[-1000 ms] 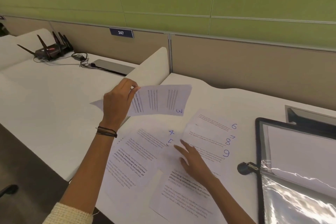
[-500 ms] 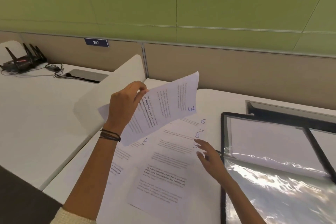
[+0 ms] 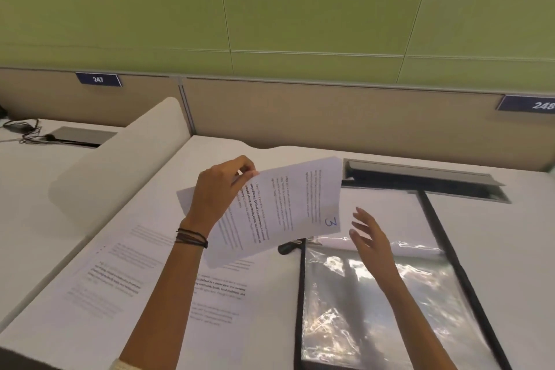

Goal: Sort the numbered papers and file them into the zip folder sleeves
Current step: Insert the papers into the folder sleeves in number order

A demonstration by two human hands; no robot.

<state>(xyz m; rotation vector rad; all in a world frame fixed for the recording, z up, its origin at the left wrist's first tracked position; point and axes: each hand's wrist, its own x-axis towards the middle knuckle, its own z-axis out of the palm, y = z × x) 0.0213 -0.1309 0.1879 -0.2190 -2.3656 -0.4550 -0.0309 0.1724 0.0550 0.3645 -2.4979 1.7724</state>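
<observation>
Green wall panels over a beige partition; white bench below.

Head view:
- Sheet numbered 3: thin printed paper, limp, held in the air over the bench's middle. Long axis runs left to right, rising toward the far-right corner.
- Left hand: pinches the sheet's far edge near its left end, thumb against fingers.
- Right hand: fingers spread, holding nothing, hovering just right of the numbered corner.
- Zip folder: black-edged, lying open on the bench's right half.
- Clear sleeve: glossy, crinkled, reflective. It lies below and right of the sheet, and the right hand is nearer to it.
- Remaining papers: flat, overlapping, toward the near-left edge.
</observation>
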